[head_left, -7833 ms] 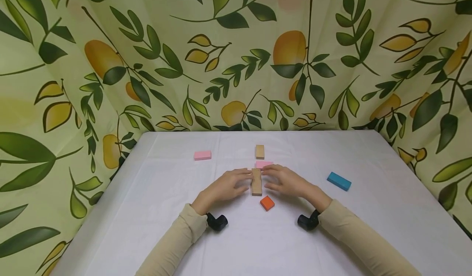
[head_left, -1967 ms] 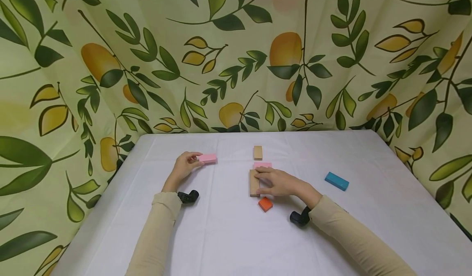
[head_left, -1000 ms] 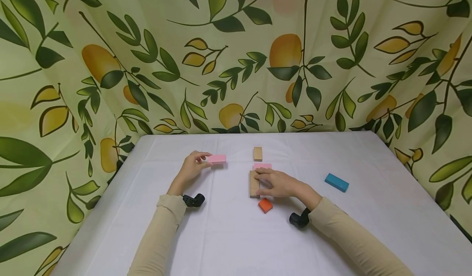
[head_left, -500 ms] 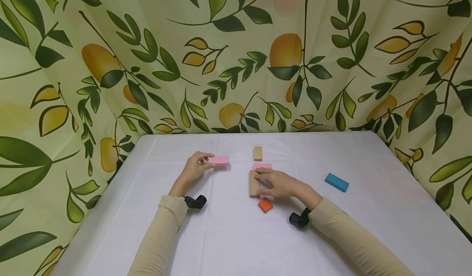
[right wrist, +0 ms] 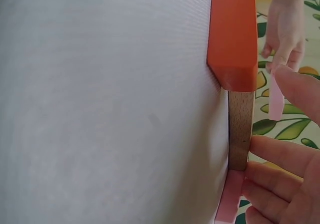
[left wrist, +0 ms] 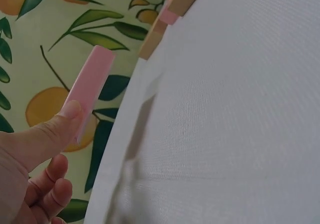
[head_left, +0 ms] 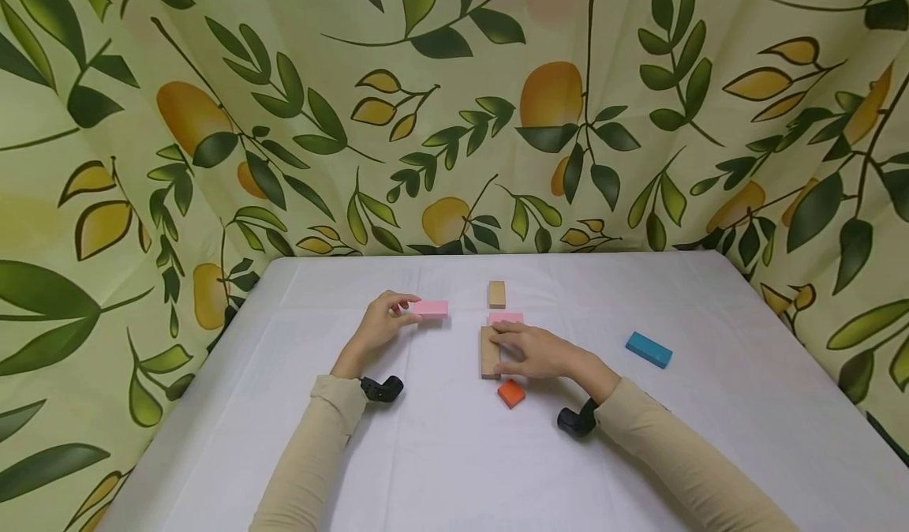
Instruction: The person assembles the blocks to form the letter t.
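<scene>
My left hand [head_left: 379,320] pinches a pink block [head_left: 432,309] between thumb and fingers. In the left wrist view this pink block [left wrist: 91,83] is off the white cloth, its shadow falling below. My right hand [head_left: 543,352] touches a long wooden block [head_left: 489,354] lying on the table, with its fingers fairly straight. In the right wrist view the fingertips meet the wooden block [right wrist: 240,129] and a second pink block [right wrist: 231,196] at its far end, while the thumb stands apart. Part of that second pink block [head_left: 513,318] is hidden by the right hand in the head view.
A smaller wooden block [head_left: 497,295] lies beyond the second pink block. Close to the long block's near end sits an orange block [head_left: 510,395]. A blue block [head_left: 649,350] lies to the right. Patterned curtain [head_left: 440,106] surrounds the white-covered table [head_left: 454,469].
The pink block lay at the left earlier; my left hand took hold of it and carries it rightward toward the other blocks. My right hand has stayed at the wooden block for the last seconds.
</scene>
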Available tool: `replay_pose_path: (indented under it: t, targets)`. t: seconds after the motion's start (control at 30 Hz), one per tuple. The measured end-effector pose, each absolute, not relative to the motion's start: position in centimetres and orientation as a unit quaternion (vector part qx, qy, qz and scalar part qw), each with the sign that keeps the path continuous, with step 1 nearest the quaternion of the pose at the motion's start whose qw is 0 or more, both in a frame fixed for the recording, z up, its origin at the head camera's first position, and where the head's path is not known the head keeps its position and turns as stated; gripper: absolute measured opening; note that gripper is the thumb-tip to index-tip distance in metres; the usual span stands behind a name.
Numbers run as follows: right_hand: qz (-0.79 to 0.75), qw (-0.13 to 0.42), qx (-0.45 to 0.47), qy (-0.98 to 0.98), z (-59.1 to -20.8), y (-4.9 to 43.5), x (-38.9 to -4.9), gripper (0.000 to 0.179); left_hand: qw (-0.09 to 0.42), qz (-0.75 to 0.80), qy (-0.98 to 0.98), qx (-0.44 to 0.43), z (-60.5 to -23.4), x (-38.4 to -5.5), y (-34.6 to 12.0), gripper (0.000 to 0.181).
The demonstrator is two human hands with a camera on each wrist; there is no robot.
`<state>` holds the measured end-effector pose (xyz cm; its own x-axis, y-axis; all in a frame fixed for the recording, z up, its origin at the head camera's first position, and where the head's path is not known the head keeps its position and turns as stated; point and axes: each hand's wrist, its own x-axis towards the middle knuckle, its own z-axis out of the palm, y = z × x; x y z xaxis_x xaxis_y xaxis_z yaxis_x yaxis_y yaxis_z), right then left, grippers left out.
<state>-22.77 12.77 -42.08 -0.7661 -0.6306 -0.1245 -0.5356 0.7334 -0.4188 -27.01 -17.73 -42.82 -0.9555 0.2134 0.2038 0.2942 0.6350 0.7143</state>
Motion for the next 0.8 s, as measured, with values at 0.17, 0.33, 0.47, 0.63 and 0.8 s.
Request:
replay_pose_path:
  t: [0.17,0.33,0.47,0.63,0.8]
  targets:
    - [-0.18,0.124,-0.32,0.922,-42.0,12.8,-22.8,0.065,0.048,-0.405,-0.902,-0.14,-42.9,-27.1,-17.4,0.036]
    - [-0.178,0.122,-0.32,0.922,-42.0,12.8,-22.9,0.065,0.048,-0.404,-0.903,-0.142,-43.0,-27.1,-17.2,0.036]
    - [-0.179,0.124,-0.317,0.923,-42.1,12.8,-22.9,0.065,0.05,-0.402,-0.902,-0.151,-43.1,-27.1,-17.1,0.036]
    - [-0.18,0.124,-0.316,0.923,-42.1,12.8,-22.9,0.066,0.049,-0.407,-0.899,-0.154,-43.2,-27.1,-16.8,0.035]
    - [-0.182,0.123,-0.316,0.923,-42.2,12.7,-22.8,0.065,0.05,-0.407,-0.899,-0.153,-43.5,-27.1,-16.5,0.035]
